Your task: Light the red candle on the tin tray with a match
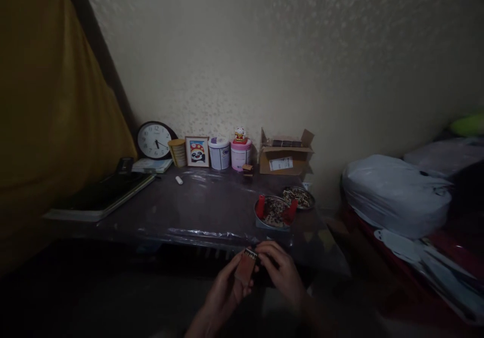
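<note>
Down below the near edge of the worktop [204, 207], seen from the head camera, both hands meet in the gloom. The left hand [227, 290] is wrapped around a small box [245, 267], reddish-brown, held upright with its far end slid open and pale stick ends showing. The right hand [283, 275] sits just beside it, fingers curled over that open end and touching it. In this dim light I cannot tell whether they pinch anything.

Just beyond the right hand, a metal dish [273, 219] stands on the worktop with two red candles [260, 205] at its rim, and a second dish [298, 197] sits behind it. Farther beyond the hands, against the wall, are a cardboard carton [285, 154], a pink tin [241, 155], a white tin [220, 154] and a clock [154, 140]. Well off past the right hand lies a grey bundle [393, 194].
</note>
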Available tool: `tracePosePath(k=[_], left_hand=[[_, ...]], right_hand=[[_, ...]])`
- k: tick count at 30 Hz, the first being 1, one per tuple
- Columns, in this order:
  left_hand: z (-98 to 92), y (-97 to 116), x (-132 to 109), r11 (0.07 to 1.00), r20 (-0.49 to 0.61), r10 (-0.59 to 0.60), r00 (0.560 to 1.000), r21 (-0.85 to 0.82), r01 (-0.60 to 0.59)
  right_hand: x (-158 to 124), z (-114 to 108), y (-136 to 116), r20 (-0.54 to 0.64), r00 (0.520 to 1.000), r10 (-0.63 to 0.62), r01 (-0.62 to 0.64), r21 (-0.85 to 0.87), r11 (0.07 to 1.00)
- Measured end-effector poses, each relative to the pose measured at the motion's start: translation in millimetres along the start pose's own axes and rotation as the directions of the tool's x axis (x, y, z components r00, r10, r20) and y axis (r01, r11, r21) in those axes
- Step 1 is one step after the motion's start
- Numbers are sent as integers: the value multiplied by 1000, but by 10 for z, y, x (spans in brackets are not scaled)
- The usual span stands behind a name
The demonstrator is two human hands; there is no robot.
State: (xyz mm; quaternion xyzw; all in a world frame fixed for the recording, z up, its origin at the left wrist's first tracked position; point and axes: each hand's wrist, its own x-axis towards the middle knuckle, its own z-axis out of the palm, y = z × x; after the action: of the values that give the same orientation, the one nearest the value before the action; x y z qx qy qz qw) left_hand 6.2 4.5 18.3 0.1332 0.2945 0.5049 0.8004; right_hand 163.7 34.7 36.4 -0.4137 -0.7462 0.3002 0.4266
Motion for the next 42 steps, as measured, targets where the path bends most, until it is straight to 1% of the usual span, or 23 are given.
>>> tracePosePath(k=[4,6,10,14,19,22,26,29,37,42], left_hand=[[3,-23,14,998,12,-31,999,52,30],[-2,-26,19,997,8,-27,1000,71,26],[-17,-31,33,991,-47,-4,999,135,11],[-18,-35,37,979,-49,-19,999,202,29],[5,-30,9,957,-85,-40,996,283,63],[-21,-43,18,946,-98,-52,994,313,80],[-109,-77,71,938,-112,-74,991,330,108],[-146,-90,102,936,-120,-70,990,336,107],[-88,-84,60,933,-129,-80,988,340,120],[-96,-87,51,928,-117,-57,991,359,96]], right_hand=[[-16,-19,9,104,994,13,-5,-74,997],[-27,-23,32,150,989,15,1,-105,994],[-41,-34,82,198,980,21,12,-165,986],[-47,-55,81,250,967,51,7,-222,975],[-72,-76,81,319,944,85,9,-283,959],[-88,-74,102,329,941,81,17,-284,959],[-86,-70,129,344,937,66,31,-269,963],[-80,-71,146,360,931,54,46,-263,964],[-101,-67,123,371,927,60,51,-282,958],[-132,-76,133,371,926,66,26,-239,971]])
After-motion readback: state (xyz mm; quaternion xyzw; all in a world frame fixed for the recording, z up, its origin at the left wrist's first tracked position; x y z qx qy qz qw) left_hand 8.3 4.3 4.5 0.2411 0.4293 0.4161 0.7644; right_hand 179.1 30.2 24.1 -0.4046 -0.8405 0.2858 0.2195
